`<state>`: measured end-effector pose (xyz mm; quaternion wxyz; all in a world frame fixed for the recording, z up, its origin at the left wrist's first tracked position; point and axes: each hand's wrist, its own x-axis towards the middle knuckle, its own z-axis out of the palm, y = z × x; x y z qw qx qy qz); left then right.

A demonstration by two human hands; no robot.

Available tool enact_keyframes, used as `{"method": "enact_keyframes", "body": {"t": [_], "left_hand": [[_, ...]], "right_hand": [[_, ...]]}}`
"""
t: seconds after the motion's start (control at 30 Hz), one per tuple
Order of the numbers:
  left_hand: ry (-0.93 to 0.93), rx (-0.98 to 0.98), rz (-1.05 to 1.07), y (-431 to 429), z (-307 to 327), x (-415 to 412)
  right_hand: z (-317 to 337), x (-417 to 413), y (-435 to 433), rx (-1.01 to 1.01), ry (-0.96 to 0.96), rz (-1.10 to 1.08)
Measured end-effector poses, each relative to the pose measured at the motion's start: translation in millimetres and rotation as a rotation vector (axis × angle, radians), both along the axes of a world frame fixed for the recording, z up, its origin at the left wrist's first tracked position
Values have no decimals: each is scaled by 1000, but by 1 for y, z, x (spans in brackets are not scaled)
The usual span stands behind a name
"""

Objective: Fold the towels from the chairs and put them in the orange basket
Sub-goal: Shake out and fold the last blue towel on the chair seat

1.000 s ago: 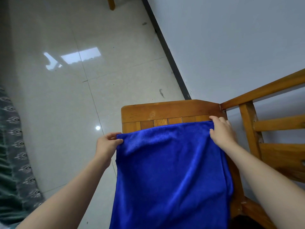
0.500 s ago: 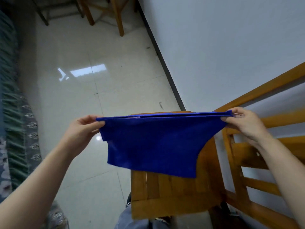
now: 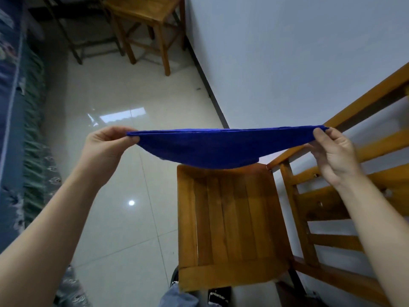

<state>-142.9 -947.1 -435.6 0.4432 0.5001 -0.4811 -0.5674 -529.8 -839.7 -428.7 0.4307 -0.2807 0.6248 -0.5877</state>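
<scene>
A blue towel [image 3: 205, 149] hangs stretched in the air between my two hands, doubled over, with its top edges together and its middle sagging. My left hand [image 3: 106, 145] pinches its left corners. My right hand [image 3: 332, 151] pinches its right corners. Right below the towel is a wooden chair [image 3: 232, 229] with a bare slatted seat; the towel hides the seat's far edge. The orange basket is not in view.
A white wall [image 3: 287, 52] runs along the right, behind the chair's backrest [image 3: 332, 196]. A second wooden chair [image 3: 146, 25] stands at the far end of the shiny tiled floor [image 3: 115, 218]. A patterned green cloth edge [image 3: 20, 129] lines the left side.
The towel has gone from lying spread on the chair seat to being lifted off it, doubled and held taut in the air. My hands have risen and moved apart, and the view has tilted up.
</scene>
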Motion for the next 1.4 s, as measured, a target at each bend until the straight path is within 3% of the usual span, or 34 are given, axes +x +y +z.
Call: {"method": "enact_keyframes", "body": {"t": [0.13,0.27,0.37,0.63,0.87,1.2,1.4], "left_hand": [[97,98,-63,16,-11,-2],[175,294,-226,60,-40,7],[5,488,-249,98,-85,18],[-119,771,-166,163,-156,28],[-197,731,-98,161,-170,22],[-184,599,31,115,-175,-1],[-208,632,112,85,-200,-13]], "right_hand": [[-2,8,19,8,-74,-48],[-44,16,76,196,16,-85],[-87,27,117,357,62,-138],[-149,43,163,672,142,-69],[-158,49,156,764,243,-31],[-171,46,106,643,475,-111],[-196,48,76,648,494,-171]]}}
